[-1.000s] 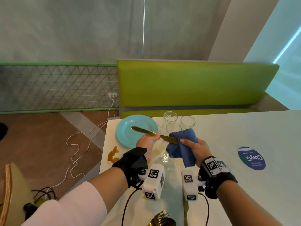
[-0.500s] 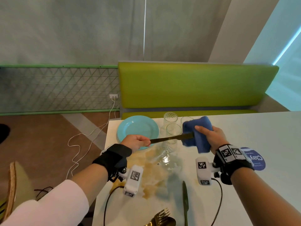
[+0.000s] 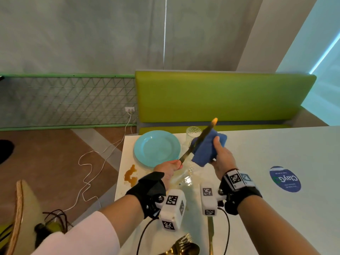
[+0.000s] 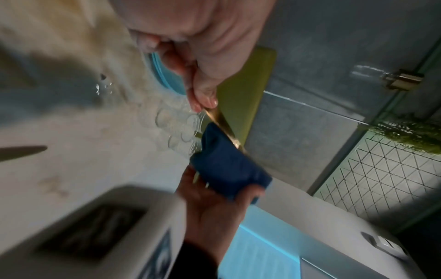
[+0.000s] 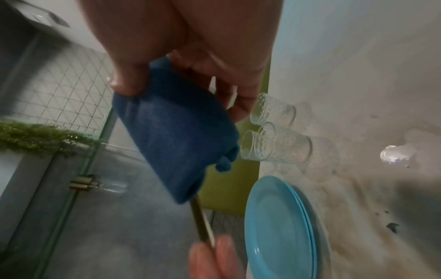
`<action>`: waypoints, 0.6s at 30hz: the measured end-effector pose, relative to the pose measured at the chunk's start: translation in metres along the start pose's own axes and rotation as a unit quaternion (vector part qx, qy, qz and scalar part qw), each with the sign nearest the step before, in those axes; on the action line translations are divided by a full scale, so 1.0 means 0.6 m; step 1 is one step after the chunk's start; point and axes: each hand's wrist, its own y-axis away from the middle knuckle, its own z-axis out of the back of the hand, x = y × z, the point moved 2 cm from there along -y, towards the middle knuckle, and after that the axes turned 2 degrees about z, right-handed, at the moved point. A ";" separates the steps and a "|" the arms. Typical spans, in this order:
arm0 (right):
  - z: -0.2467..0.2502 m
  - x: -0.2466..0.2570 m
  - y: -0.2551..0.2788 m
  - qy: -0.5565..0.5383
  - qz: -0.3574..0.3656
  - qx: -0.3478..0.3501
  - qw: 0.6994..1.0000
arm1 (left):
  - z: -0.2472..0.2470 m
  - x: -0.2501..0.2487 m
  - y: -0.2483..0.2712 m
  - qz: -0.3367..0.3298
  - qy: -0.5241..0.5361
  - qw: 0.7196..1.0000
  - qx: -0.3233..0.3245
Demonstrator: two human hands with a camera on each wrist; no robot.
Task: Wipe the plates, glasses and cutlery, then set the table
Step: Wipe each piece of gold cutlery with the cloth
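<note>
— Looking at the knife (image 3: 197, 143), which way does it run from the left hand (image 3: 168, 168)?

— Up and away to the right. The left hand pinches one end between thumb and fingertips (image 4: 203, 102), low and near the rim of the blue plate (image 3: 156, 148); the other end, catching yellow light, points toward the green bench (image 3: 220, 96). So the long axis is a diagonal, held in the air above the table (image 3: 276, 148).

— And the cloth?

— The blue cloth (image 3: 207, 150) is folded around the middle of the knife. The right hand (image 3: 220, 159) grips it, thumb on one face and fingers curled behind, as the right wrist view shows. Metal shows bare on both sides of the cloth.

— So which hand does the travelling?

— I judge the right one. The left is the anchor at the low end; the cloth sits further up the axis, so a wiping stroke has to run along that diagonal, either out to the far tip or back down toward the left fingers.

— Anything near that line?

— The glasses (image 5: 274, 145) stand on the table just behind the cloth, beside the plate, and brown spill (image 3: 130, 175) marks the tabletop below the hands. A stroke that dips could knock a glass, I think.

— And the rest of the cutlery?

— A second knife (image 3: 210, 234) and gold fork and spoon (image 3: 184, 247) lie near the table's front edge, not in either hand.
</note>
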 end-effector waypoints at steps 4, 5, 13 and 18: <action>-0.026 0.005 0.001 0.097 0.020 -0.007 0.995 | -0.027 0.005 0.013 -0.019 -0.025 0.999 0.038; -0.032 0.002 0.004 0.109 0.018 -0.006 0.994 | -0.031 0.004 0.014 -0.028 -0.031 0.998 0.045; -0.033 -0.036 0.032 0.146 -0.012 0.055 0.988 | -0.032 0.011 0.018 -0.053 -0.087 0.995 0.017; 0.013 -0.039 0.029 0.248 -0.001 0.041 0.968 | -0.027 0.018 0.021 -0.011 -0.260 0.959 0.111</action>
